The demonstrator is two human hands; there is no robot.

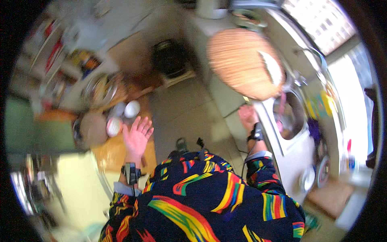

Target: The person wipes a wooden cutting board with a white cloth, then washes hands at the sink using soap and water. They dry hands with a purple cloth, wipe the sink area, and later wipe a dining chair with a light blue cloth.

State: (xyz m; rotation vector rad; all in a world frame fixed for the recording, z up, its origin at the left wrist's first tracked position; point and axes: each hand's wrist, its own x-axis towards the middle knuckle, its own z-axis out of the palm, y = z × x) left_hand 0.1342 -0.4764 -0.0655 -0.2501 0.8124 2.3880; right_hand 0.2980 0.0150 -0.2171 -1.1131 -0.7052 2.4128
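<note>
My left hand (139,135) is raised on the left with its palm up and fingers spread, holding nothing. Close beside its fingers are a white cup-like thing (132,109) and a white-and-red round container (114,127), both blurred. On the right, my right hand (247,115) hovers by the counter's front edge, just below a round wooden cutting board (231,60); its fingers are smeared by motion. A long white thing (271,67), too blurred to name, lies along the board's right side.
Right of my right hand is a sink (296,115) with a faucet (318,74) behind it. A dark round bin-like thing (170,58) stands at the far end of the tiled floor (189,109). Cluttered shelves (58,68) line the left, above a wooden surface (109,155).
</note>
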